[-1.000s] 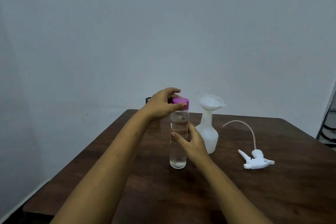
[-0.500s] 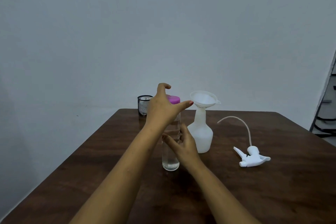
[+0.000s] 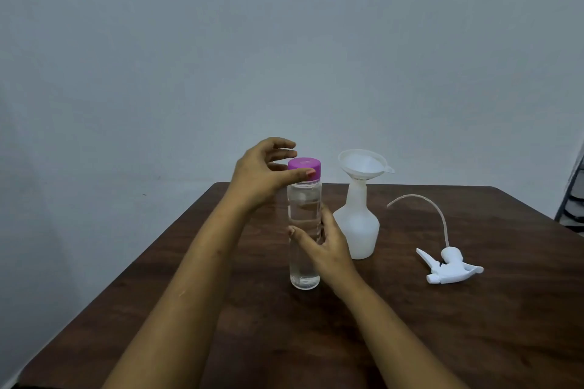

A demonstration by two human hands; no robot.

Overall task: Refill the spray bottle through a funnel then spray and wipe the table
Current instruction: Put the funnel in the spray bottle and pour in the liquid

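A tall clear water bottle [image 3: 304, 205] with a purple cap [image 3: 305, 165] stands upright on the dark wooden table [image 3: 442, 331]. My left hand [image 3: 262, 175] pinches the cap, thumb at its front and fingers curled behind it. My right hand [image 3: 327, 248] wraps the bottle's middle from the right. Just right of it stands the white spray bottle [image 3: 358, 230] with a white funnel [image 3: 363, 164] seated in its neck. The white spray head [image 3: 450, 268] lies on its side farther right, its dip tube [image 3: 437, 210] arching up and left.
A plain grey wall rises behind the table's far edge. A dark rack [image 3: 573, 199] shows at the right border. The table's left edge runs diagonally toward me, with floor beyond it.
My left hand has turned on the purple cap, its thumb back at the cap's front. My right hand has kept its hold on the bottle. The camera view has shifted slightly.
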